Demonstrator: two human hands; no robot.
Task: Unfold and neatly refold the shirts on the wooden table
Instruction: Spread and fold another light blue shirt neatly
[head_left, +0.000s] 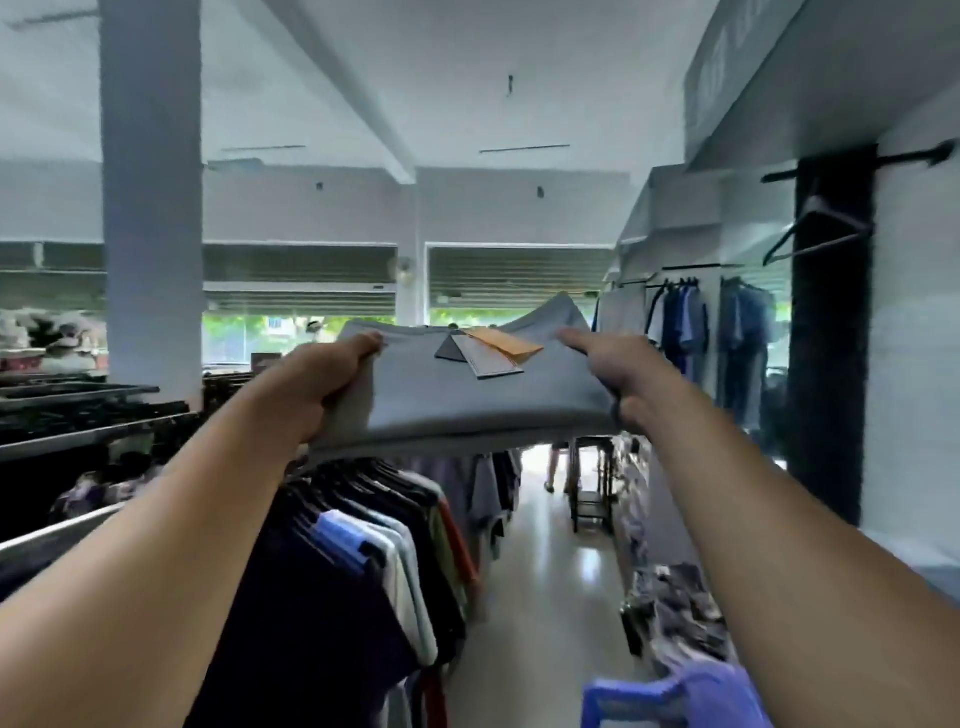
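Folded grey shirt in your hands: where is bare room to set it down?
For the folded grey shirt, only the bare floor aisle, between the rack of hanging shirts and the heaped clothes along the right. Both are crowded; no table shows.

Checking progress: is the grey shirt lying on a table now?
No, the left hand and right hand hold the grey shirt up in the air.
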